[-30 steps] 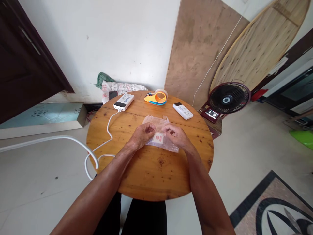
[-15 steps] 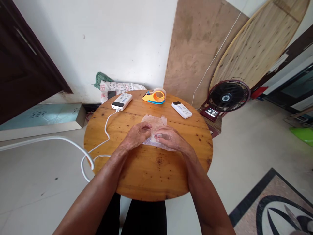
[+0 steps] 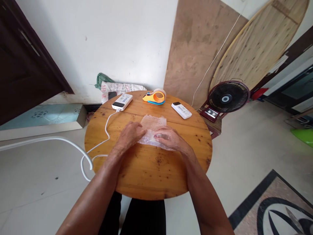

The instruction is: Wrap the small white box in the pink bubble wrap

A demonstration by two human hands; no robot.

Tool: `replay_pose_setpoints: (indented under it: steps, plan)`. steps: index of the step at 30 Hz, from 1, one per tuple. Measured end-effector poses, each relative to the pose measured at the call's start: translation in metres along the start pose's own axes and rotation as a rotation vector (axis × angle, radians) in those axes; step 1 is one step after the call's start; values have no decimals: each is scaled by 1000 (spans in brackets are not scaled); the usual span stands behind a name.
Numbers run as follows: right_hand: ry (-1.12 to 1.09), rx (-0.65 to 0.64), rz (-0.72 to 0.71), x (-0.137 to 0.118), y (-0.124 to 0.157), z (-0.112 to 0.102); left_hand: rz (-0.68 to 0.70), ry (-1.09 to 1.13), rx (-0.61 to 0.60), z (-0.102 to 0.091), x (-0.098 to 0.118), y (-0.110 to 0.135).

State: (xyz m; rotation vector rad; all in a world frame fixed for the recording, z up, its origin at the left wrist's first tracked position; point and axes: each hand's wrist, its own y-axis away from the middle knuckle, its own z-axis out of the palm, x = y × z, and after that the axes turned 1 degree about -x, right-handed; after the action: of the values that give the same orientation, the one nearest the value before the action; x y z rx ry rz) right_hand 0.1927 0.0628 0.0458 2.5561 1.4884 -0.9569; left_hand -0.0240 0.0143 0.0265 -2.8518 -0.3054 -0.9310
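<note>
Well, I have the bubble wrap (image 3: 153,122) lying flat on the table in front of me, between my two hands, probably because both reach it easily there. My left hand (image 3: 131,133) rests at its near left side, fingers loosely spread and gripping nothing that shows. My right hand (image 3: 169,136) curls over the wrap, seemingly to steady it; a bit of something whitish (image 3: 152,138) shows by its fingertips, but whether I'm pinching it I can't make out. The tape dispenser (image 3: 155,97) and two power banks, one left (image 3: 122,101) with a white cable (image 3: 107,129) plugged in and one right (image 3: 181,110), sit toward the far side, I'd guess to give my hands room. The round wooden table (image 3: 151,173) is knotty and varnished. Beyond are a white wall (image 3: 127,39), a leaning board (image 3: 259,49) and a fan (image 3: 215,98).
</note>
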Motion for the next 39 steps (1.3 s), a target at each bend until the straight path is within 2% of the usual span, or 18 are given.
replay_pose_setpoints:
  steps: [2, 5, 9, 18, 20, 25, 28, 30, 35, 39]
  plan:
    - [2, 0, 3, 0, 0, 0, -49, -63, 5, -6, 3, 4]
    - [-7, -3, 1, -1, 0, -1, -115, -111, -72, -13, 6, 9]
    - [-10, -6, 4, -1, 0, -1, -152, -112, -121, -11, 5, 11]
    - [-7, 14, 1, 1, 0, 1, -69, 306, -225, 1, -1, 5]
    - [-4, 28, -6, 0, 1, 1, -73, 318, -187, 2, 3, 7]
    - [19, 9, -16, -1, 2, 1, -65, 161, 19, 5, 17, 11]
    - [65, -33, -15, -2, 3, 3, -56, 163, 70, 8, 21, 12]
    - [100, -58, -8, -3, 3, 5, -66, 257, 53, 10, 21, 12]
    - [147, -63, 1, -3, 1, 10, -167, 703, -145, 15, 19, 12]
    - [137, -58, -15, -3, 0, 10, -139, 865, -159, 15, 22, 13]
